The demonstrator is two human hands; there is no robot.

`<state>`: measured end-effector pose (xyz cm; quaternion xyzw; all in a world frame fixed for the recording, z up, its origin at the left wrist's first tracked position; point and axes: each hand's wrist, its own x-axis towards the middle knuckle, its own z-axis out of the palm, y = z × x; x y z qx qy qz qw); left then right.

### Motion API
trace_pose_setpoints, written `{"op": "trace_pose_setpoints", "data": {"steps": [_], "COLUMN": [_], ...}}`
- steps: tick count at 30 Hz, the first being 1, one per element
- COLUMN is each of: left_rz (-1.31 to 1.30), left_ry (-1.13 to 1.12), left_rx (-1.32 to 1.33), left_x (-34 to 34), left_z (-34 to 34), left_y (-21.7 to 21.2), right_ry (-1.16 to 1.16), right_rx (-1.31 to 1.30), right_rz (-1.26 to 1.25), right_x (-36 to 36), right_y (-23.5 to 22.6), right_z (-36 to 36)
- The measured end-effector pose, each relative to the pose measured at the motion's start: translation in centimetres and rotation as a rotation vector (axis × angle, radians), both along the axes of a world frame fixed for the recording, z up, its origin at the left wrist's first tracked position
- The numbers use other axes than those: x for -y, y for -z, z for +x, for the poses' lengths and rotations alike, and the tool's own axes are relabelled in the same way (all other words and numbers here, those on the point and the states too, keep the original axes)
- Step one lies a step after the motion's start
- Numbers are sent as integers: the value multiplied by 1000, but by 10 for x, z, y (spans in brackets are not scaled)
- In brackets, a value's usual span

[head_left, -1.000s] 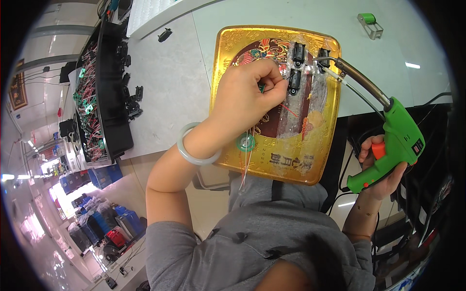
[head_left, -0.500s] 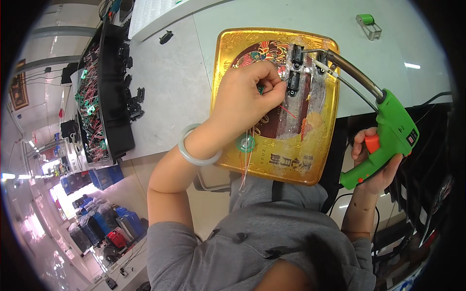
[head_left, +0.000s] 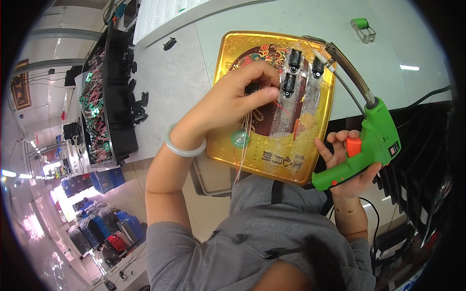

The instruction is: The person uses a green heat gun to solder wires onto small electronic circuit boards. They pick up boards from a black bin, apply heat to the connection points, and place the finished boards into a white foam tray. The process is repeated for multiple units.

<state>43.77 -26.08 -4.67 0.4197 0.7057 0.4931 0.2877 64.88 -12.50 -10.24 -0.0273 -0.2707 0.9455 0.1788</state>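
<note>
My left hand [head_left: 238, 97] is closed in a pinch beside the black plastic parts taped on a gold tin [head_left: 223, 153]. A thin red wire [head_left: 282, 107] pokes out by its fingertips, and pale wires [head_left: 245, 145] trail from beneath the hand past a small round green piece [head_left: 240, 139]. Two black parts, one farther [head_left: 294, 60] and one nearer [head_left: 289, 85], stand in line; a third black part [head_left: 318, 67] is to their right. My right hand [head_left: 357, 184] holds a green soldering gun [head_left: 380, 131] by its handle, the tip above the tin's far edge.
On the left, a black bin [head_left: 116, 106] holds many red-wired green boards, with loose black pieces [head_left: 139, 106] beside it. A white foam tray [head_left: 165, 19] lies at the far left, a small green-and-metal roller [head_left: 363, 30] at the far right. A black cord [head_left: 422, 104] runs off right.
The soldering gun has moved left and toward me, its tip drawing away from the black parts. Some right-hand fingers have spread off the trigger. My left hand stays pinched in nearly the same place.
</note>
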Motion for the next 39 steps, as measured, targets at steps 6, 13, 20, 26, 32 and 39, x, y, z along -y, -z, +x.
{"op": "trace_pose_setpoints", "data": {"steps": [6, 13, 20, 26, 32, 39], "left_rz": [-52, -20, -66, -92, -101, -75], "left_ry": [185, -22, -125, -219, -296, -349], "left_rx": [-175, -875, -900, -998, -1013, -981], "left_x": [10, 9, 9, 6, 1, -3], "left_z": [-15, 18, 27, 33, 40, 37], "left_y": [-6, -14, -7, -7, -5, 4], "right_ry": [-47, -13, 35, 65, 16, 46], "right_rx": [28, 86, 195, 197, 205, 270], "right_rz": [-36, 386, 641, 628, 655, 631], "right_x": [20, -34, -61, -57, -57, -53], "right_y": [-5, -16, -16, -15, -14, -14], "right_z": [0, 23, 36, 34, 29, 26]}}
